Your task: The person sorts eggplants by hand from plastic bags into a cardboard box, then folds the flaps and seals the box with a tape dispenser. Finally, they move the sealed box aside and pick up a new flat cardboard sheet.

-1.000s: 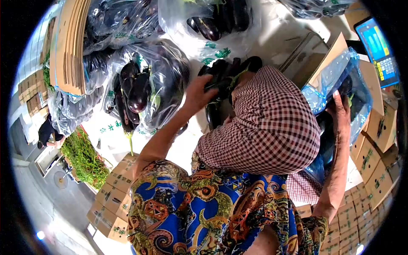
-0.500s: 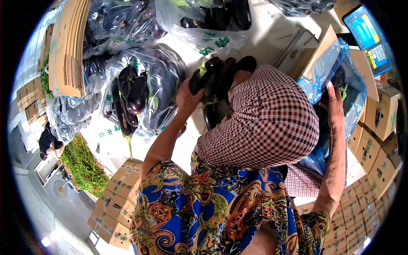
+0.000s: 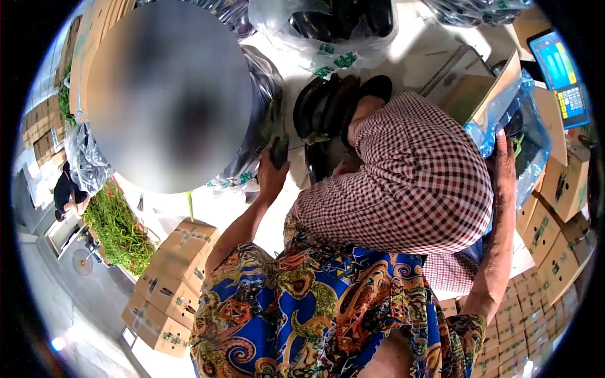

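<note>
My left hand (image 3: 272,178) is closed around a dark eggplant (image 3: 279,151), held upright beside a clear plastic bag (image 3: 268,79). Several glossy eggplants (image 3: 324,107) lie side by side on the pale floor, just right of that hand and next to my foot. My right hand (image 3: 503,157) rests with its fingers stretched out at the inner edge of a blue plastic bag (image 3: 532,154). This bag lines an open cardboard box (image 3: 498,94). Dark eggplants with a green stem show inside it, partly hidden by the plastic.
More bagged eggplants (image 3: 343,22) stand at the top. A blue-screened scale display (image 3: 558,69) is at upper right. Stacked cartons (image 3: 167,283) stand at lower left, others at right. Green peppers (image 3: 116,230) lie at left, near another person (image 3: 69,192). A blurred disc covers the upper left.
My left hand has moved down and slightly away from the row of eggplants, with an eggplant in it. My right hand stays at the blue bag. The whole view has shifted somewhat.
</note>
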A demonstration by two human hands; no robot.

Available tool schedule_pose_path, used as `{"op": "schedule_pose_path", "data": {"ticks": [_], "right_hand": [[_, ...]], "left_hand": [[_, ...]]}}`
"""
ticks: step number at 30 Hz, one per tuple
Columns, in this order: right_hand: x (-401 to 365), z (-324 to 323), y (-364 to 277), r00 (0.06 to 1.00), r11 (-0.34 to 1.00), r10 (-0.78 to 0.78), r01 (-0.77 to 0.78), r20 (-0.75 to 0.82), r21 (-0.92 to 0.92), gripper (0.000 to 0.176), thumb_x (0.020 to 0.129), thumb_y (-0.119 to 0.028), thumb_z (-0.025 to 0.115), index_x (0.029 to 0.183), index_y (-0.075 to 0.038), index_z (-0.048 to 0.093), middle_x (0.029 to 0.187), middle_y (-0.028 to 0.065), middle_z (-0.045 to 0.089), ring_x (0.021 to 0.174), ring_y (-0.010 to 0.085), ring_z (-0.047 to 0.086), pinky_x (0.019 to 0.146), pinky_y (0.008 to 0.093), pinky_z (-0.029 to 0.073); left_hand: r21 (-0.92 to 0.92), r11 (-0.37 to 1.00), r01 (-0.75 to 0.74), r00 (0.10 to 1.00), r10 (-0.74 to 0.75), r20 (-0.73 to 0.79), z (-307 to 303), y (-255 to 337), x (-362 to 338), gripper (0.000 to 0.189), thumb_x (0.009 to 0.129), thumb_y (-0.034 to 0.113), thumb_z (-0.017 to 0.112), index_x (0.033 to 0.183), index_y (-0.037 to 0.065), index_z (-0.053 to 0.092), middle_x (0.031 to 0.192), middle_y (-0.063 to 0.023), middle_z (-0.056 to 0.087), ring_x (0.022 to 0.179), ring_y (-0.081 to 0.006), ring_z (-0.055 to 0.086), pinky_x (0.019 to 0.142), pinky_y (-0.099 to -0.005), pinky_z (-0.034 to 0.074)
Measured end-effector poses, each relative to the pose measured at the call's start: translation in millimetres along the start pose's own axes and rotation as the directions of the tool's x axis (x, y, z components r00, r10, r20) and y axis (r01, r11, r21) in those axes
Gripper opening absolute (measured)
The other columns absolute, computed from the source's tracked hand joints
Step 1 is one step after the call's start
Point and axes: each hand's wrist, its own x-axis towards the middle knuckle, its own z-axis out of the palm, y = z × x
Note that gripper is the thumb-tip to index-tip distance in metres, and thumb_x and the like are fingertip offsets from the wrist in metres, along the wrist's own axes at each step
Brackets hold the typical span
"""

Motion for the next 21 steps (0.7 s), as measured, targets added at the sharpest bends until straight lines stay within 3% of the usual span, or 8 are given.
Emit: {"op": "schedule_pose_path", "data": {"ticks": [2,5,7,11,13,14,16,21], "right_hand": [[0,-3,-3,1.0,0.997,0.014,-0.015,-0.008,-0.072,0.078,0.086,-0.064,0.056,0.135,-0.004,0.047,0.116,0.0104,0.057,0.089,0.019,0.059,0.063,0.0284,0.055],[1,-5,-3,0.999,0.991,0.028,-0.031,-0.021,-0.131,0.081,0.086,-0.066,0.055,0.136,-0.003,0.045,0.121,0.0126,0.055,0.098,0.0212,0.059,0.065,0.0289,0.055],[1,-5,0,0.999,0.991,0.02,-0.024,-0.029,-0.135,0.083,0.086,-0.068,0.054,0.136,-0.003,0.045,0.123,0.0131,0.054,0.102,0.0219,0.057,0.065,0.0295,0.055],[7,-2,8,0.996,0.992,0.062,-0.068,-0.056,-0.103,0.08,0.084,-0.067,0.055,0.132,-0.003,0.048,0.121,0.0116,0.056,0.104,0.0217,0.056,0.067,0.0331,0.056],[8,2,9,0.996,0.998,0.013,-0.018,-0.084,-0.059,0.08,0.082,-0.064,0.059,0.13,-0.001,0.05,0.111,0.0129,0.059,0.1,0.0198,0.057,0.064,0.0322,0.054],[34,-9,44,0.976,0.981,-0.074,0.035,-0.203,-0.191,0.082,0.082,-0.065,0.06,0.125,0.004,0.05,0.104,0.0139,0.061,0.09,0.0188,0.061,0.062,0.0323,0.054],[7,-8,5,0.999,0.995,0.039,-0.036,0.028,-0.094,0.084,0.082,-0.068,0.059,0.116,0.009,0.051,0.092,0.0122,0.064,0.07,0.0168,0.063,0.057,0.0286,0.054],[-9,-19,1,0.996,0.998,0.028,-0.022,0.086,-0.066,0.06,0.092,-0.054,0.054,0.106,0.004,0.061,0.086,0.0083,0.064,0.07,0.0128,0.063,0.056,0.0238,0.053]], "left_hand": [[0.072,0.997,-0.019,0.998,0.023,-0.06,11,-23,-8,0.065,0.084,0.025,0.069,0.14,0.009,0.041,0.135,-0.0234,0.049,0.117,-0.0403,0.053,0.092,-0.0438,0.047],[0.187,0.935,-0.301,0.93,0.331,-0.16,32,-47,12,0.053,0.083,0.025,0.067,0.128,0.005,0.048,0.118,-0.0249,0.056,0.105,-0.0443,0.055,0.087,-0.05,0.045],[0.225,0.867,-0.445,0.875,0.474,-0.096,10,34,15,0.056,0.088,0.026,0.062,0.138,0.006,0.043,0.123,-0.024,0.056,0.107,-0.0413,0.056,0.087,-0.0457,0.047],[0.159,0.851,-0.5,0.866,0.491,0.097,29,114,60,0.046,0.091,0.026,0.054,0.129,0.0,0.048,0.116,-0.0253,0.058,0.103,-0.0404,0.057,0.085,-0.0464,0.047],[0.398,0.829,-0.393,0.916,0.314,0.25,81,110,99,0.049,0.086,0.029,0.063,0.121,-0.002,0.048,0.106,-0.0248,0.062,0.095,-0.0394,0.062,0.08,-0.049,0.05],[0.381,0.871,-0.309,0.925,0.182,0.334,57,157,81,0.056,0.085,0.032,0.065,0.122,-0.005,0.045,0.106,-0.0271,0.063,0.093,-0.0391,0.064,0.079,-0.049,0.052],[0.432,0.833,-0.345,0.915,0.196,0.352,71,156,87,0.057,0.084,0.032,0.066,0.124,-0.004,0.044,0.107,-0.0262,0.062,0.095,-0.0382,0.064,0.08,-0.0486,0.051],[0.204,0.898,-0.39,0.893,0.315,0.321,57,138,107,0.059,0.083,0.031,0.068,0.127,-0.001,0.044,0.111,-0.0241,0.062,0.099,-0.036,0.063,0.084,-0.0476,0.05]]}}
